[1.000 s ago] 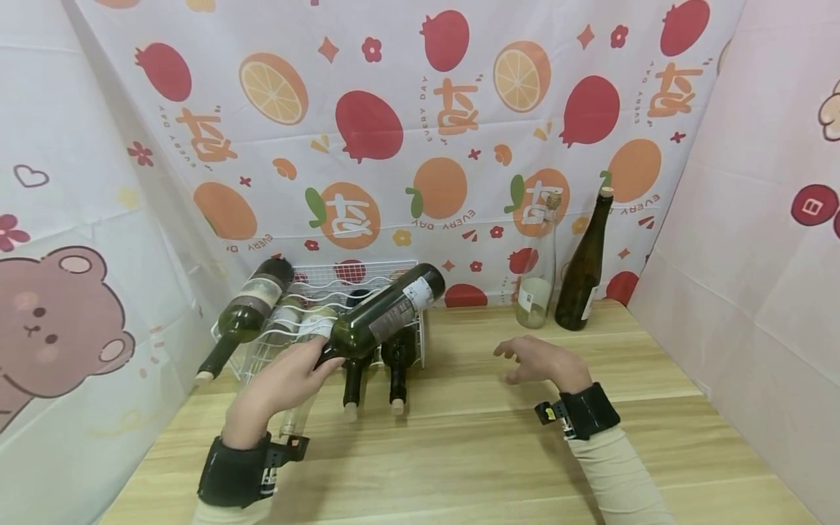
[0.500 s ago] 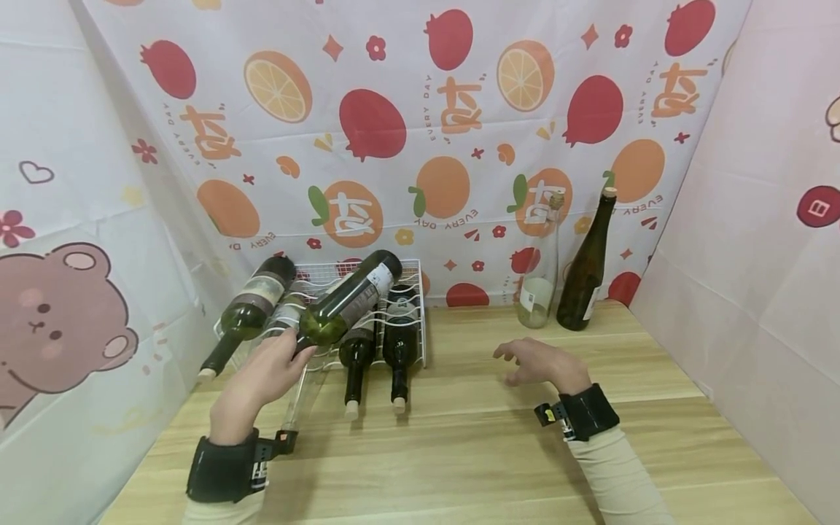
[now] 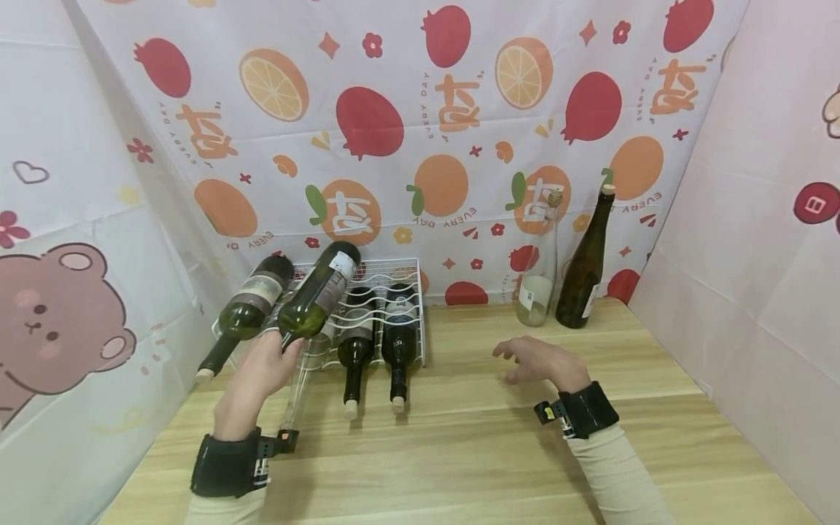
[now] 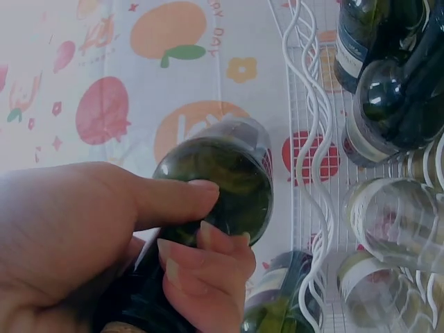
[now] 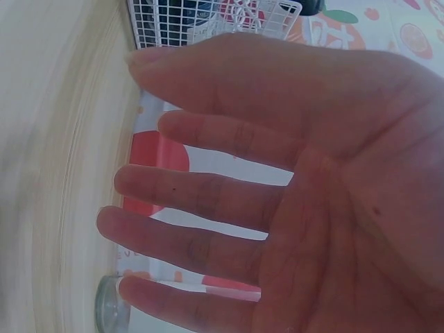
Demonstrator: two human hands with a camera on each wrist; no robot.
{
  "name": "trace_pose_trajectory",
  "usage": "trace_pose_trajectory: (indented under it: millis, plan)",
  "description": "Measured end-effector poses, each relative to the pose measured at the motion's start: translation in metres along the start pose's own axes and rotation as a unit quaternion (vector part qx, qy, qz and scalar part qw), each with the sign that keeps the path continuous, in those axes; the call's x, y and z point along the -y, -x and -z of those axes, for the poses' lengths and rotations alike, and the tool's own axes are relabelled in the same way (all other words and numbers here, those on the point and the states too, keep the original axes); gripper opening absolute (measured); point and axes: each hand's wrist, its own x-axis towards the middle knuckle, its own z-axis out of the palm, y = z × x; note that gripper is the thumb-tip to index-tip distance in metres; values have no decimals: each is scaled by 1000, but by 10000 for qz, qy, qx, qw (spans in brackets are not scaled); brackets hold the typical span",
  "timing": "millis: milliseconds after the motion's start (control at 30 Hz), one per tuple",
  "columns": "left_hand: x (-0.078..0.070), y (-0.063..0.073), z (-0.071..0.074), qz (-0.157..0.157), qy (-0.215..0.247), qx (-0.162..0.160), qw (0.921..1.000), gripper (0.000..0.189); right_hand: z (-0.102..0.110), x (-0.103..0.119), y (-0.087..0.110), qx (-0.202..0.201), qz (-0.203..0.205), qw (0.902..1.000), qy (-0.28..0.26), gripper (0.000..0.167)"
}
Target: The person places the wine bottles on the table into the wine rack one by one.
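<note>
My left hand (image 3: 265,368) grips a dark green wine bottle (image 3: 319,288) by its neck, the base tilted up and to the right above the rack. In the left wrist view the thumb and curled fingers wrap the neck, with the cork end low in the frame. Beneath it stands a white wire wine rack (image 3: 421,313) with wavy rails. Two dark bottles, a left one (image 3: 356,346) and a right one (image 3: 399,339), lie in it, necks forward. Clear glass bottles (image 4: 392,215) lie beside them. My right hand (image 3: 538,361) hovers over the table, fingers relaxed, holding nothing.
Another dark bottle (image 3: 252,302) lies at the rack's left end, its corked neck jutting forward. A clear bottle (image 3: 536,292) and a dark green bottle (image 3: 584,277) stand upright at the back right of the wooden table (image 3: 459,452). Patterned cloth hangs behind and at both sides.
The left hand has carried its bottle leftward across the rack, and the bottle has swung steeper. The dark bottles it covered now show. The right hand has stayed in place.
</note>
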Motion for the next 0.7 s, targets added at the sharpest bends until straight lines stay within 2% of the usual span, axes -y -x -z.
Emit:
trace_pose_trajectory:
  millis: [267,700]
  plan:
    - [7,-1,0,209,-103,-162,9996,38,0,2,1,23,-60,10000,-40,49]
    - [13,-7,-4,489,-55,-113,9987,36,-1,1,-1,-14,-58,10000,-41,49]
